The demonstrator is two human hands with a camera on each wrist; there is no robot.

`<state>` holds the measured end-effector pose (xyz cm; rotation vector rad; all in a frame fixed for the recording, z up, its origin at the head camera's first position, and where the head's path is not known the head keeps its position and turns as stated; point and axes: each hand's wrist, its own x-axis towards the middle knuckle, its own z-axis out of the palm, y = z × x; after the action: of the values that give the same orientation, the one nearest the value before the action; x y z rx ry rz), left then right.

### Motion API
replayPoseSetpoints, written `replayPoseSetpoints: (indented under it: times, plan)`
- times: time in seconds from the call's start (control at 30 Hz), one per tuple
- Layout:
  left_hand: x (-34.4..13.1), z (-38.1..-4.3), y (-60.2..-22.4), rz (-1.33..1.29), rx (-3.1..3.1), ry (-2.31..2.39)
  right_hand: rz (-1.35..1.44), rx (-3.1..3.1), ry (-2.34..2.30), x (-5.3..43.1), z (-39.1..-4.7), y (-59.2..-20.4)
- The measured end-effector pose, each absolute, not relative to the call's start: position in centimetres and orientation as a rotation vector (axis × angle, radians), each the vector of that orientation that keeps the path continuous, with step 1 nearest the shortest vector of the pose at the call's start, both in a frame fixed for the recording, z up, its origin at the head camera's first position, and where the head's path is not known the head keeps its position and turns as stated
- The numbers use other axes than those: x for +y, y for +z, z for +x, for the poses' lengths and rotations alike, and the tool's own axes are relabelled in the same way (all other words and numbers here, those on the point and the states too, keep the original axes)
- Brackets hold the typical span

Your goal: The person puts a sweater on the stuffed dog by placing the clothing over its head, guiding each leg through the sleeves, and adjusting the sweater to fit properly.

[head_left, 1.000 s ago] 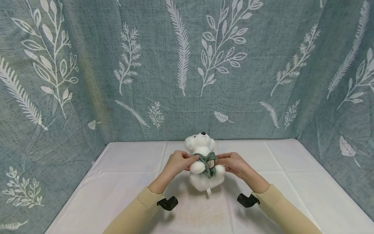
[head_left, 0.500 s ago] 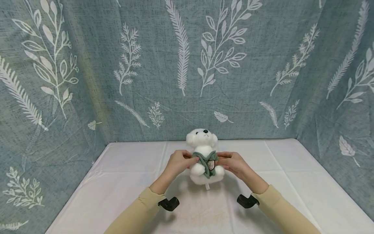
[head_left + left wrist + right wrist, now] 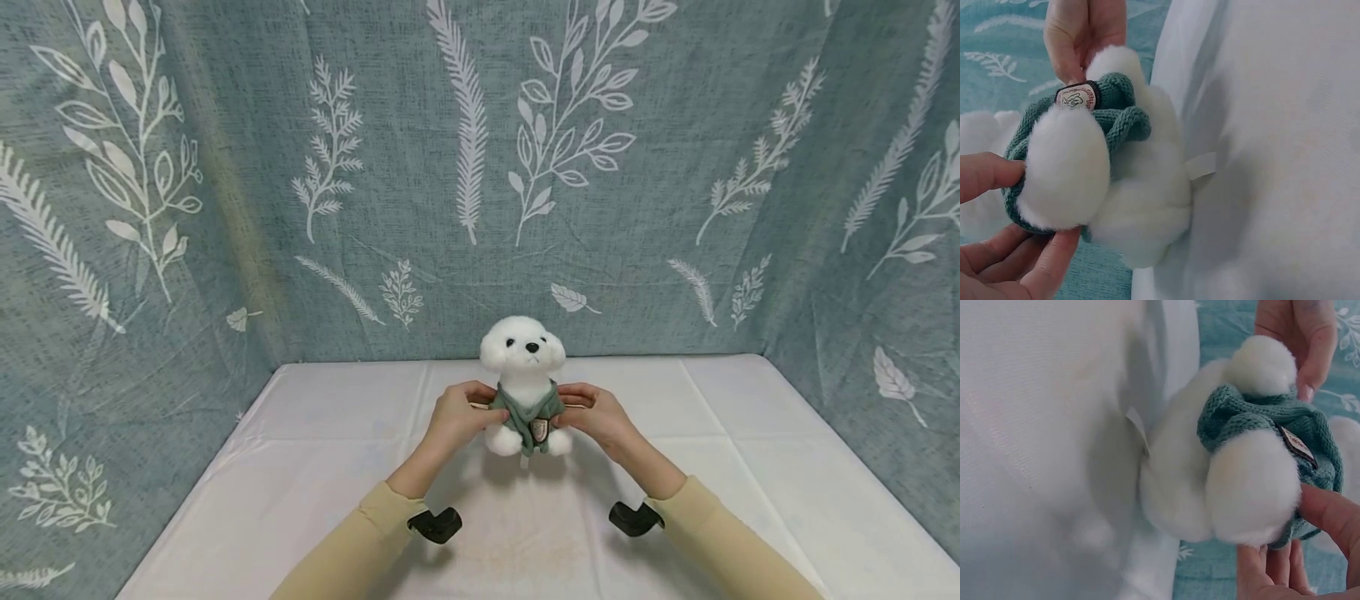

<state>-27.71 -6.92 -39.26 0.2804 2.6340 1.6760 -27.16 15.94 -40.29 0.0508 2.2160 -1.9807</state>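
A white plush dog (image 3: 521, 354) with a black nose is held upright over the table, its face toward me. Round its shoulders lies a green knitted scarf (image 3: 517, 408) bearing a small shield-shaped badge (image 3: 539, 430). My left hand (image 3: 459, 414) grips one side of the dog, thumb in front on the knit and fingers behind. On the other side my right hand (image 3: 600, 417) grips it in the same way. In the left wrist view a furry white paw (image 3: 1066, 169) fills the near side, and a white tag (image 3: 1201, 165) sticks out from the dog's bottom.
A white cloth (image 3: 337, 467) with fold creases covers the table. Behind it and at both sides hangs a blue-green curtain (image 3: 390, 167) printed with white leaves. A black wrist mount (image 3: 435, 525) sits at the left cuff, another black mount (image 3: 635, 518) at the right.
Between both hands the plush dog has tipped from leaning back, nose up, to upright with its face forward. Its head rose and its bottom swung out of sight. The hands barely shifted.
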Motion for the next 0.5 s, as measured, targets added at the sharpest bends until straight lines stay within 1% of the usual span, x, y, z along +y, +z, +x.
replayPoseSetpoints:
  times: [0.5]
  plan:
    - [-7.3,-27.4,-41.2,0.305,2.532,1.852,-0.01,2.352,-1.947,16.1,-26.9,-41.5]
